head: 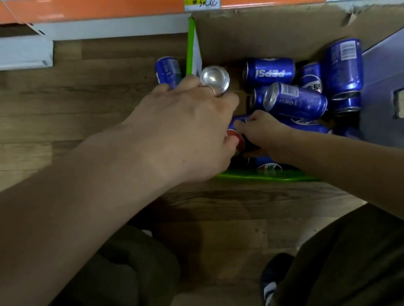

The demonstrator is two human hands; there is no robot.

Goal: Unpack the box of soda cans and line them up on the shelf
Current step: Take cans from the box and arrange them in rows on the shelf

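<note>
Left fingers [215, 92] curled round can [214, 79]; right fingers [241, 124] closed on can in box [269, 31]. Unpacking step judged underway. Next: cans lifted clear, stood on shelf [97, 8].

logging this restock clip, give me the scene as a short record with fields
setting: shop aisle, wood floor, shelf edge with price tags
box: open cardboard box on the floor, green trim
cans in box: blue cans lying loose, one reads PEPSI
left hand: left hand grips a can, silver end up, at the box's left edge
right hand: right hand in the box, fingers round a can
outside box: one can just left of it
shelf progress: cannot tell
</note>
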